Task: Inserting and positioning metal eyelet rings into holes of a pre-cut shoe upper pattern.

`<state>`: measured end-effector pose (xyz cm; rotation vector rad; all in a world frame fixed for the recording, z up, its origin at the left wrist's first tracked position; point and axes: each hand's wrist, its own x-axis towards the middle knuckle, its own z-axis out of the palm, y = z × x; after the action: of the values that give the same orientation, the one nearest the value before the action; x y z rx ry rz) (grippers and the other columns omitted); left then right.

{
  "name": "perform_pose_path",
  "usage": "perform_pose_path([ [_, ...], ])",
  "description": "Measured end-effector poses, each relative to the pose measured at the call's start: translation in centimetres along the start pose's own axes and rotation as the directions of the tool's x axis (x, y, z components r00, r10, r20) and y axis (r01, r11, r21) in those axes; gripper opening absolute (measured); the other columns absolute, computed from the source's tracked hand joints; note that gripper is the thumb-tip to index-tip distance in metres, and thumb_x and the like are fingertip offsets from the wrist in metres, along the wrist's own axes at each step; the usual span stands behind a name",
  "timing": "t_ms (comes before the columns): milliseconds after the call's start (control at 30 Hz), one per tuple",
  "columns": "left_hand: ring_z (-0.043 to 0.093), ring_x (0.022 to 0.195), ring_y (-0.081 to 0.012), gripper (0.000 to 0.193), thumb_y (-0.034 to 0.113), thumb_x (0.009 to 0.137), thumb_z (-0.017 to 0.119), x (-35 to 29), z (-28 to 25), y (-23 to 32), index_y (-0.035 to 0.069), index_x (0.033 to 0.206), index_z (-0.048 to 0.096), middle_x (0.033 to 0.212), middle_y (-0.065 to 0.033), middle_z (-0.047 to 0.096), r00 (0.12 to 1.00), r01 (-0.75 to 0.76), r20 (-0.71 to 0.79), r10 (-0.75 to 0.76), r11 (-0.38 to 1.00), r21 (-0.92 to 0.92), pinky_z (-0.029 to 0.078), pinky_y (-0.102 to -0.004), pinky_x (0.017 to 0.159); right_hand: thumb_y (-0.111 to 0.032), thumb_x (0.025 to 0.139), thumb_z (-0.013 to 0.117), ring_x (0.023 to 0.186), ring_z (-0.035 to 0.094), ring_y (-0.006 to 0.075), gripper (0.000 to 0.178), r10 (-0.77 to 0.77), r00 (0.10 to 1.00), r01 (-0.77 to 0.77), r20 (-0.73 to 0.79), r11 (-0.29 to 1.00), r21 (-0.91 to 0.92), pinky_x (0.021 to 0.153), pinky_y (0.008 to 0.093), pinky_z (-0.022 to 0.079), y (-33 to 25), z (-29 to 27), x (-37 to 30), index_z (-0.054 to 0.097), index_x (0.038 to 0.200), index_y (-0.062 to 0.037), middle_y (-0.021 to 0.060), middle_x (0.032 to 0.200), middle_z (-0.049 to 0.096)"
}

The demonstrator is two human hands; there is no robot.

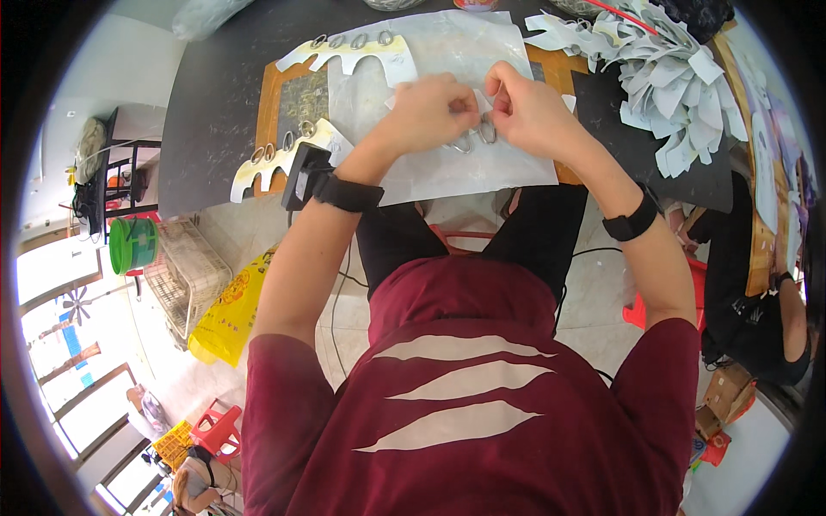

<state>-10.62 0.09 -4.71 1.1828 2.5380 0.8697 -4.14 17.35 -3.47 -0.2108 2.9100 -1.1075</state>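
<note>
My left hand (430, 112) and my right hand (529, 112) meet over a pale translucent sheet (465, 52) on the table. Both have thumb and fingers pinched together; what is between the fingertips is too small to make out. A metal ring (488, 131) hangs just beneath my right fingertips, beside a partly hidden white piece. Left of my hands lies a white cut-out strip (370, 58) with several metal rings along its upper edge. Nearer to me, a second white strip (297, 156) carries rings too, partly behind the device on my left wrist.
Under the sheet is a wood-edged board (268, 95) on a dark table (202, 112). A large heap of white cut-outs (680, 95) lies at the right, with a red stick across it. A person (757, 318) sits at the right; a yellow bag (232, 314) stands on the floor left.
</note>
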Motion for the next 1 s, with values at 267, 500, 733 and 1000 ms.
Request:
perform_pose_path([
  [267,0.059,0.082,-0.0180,0.017,0.028,0.072,0.059,0.7,0.1,0.3,0.014,0.075,0.067,0.083,-0.0023,0.062,0.984,0.173,0.050,-0.171,0.984,-0.032,0.037,-0.0332,0.081,-0.004,0.070,0.055,0.073,0.060,0.0319,0.026,0.071,0.997,-0.072,-0.039,0.997,-0.028,0.061,0.0416,0.043,0.6,0.6,0.6,0.045,0.094,-0.0086,0.0113,0.074,0.061],
  [500,0.059,0.082,-0.0189,0.021,0.031,0.069,0.059,1.1,-0.1,1.5,0.013,0.073,0.068,0.084,-0.0021,0.063,0.947,0.311,0.039,-0.318,0.942,0.124,0.033,-0.0390,0.080,-0.004,0.071,0.054,0.072,0.060,0.0309,0.025,0.062,0.993,-0.065,-0.100,0.998,-0.019,0.060,0.0417,0.043,0.4,1.0,0.0,0.045,0.093,-0.0119,0.0089,0.071,0.060],
  [733,0.060,0.088,-0.0258,0.022,0.026,0.069,0.055,1.8,-0.5,2.4,0.015,0.083,0.069,0.088,-0.0046,0.066,0.896,0.355,0.166,-0.411,0.890,0.285,0.036,-0.0449,0.080,-0.005,0.070,0.055,0.072,0.060,0.0301,0.026,0.088,0.991,-0.089,-0.102,0.996,-0.005,0.061,0.0414,0.043,0.5,1.2,0.0,0.047,0.093,-0.0132,0.0071,0.072,0.061],
  [1000,0.059,0.089,-0.0284,0.030,0.029,0.066,0.061,3.5,-0.3,2.2,0.009,0.088,0.067,0.091,-0.0090,0.064,0.863,0.381,0.185,-0.470,0.847,0.370,0.037,-0.0464,0.076,-0.006,0.071,0.055,0.070,0.058,0.0272,0.025,0.097,0.993,-0.102,-0.069,0.992,-0.078,0.060,0.0384,0.042,0.7,1.3,0.8,0.046,0.093,-0.0139,0.0068,0.072,0.058],
])
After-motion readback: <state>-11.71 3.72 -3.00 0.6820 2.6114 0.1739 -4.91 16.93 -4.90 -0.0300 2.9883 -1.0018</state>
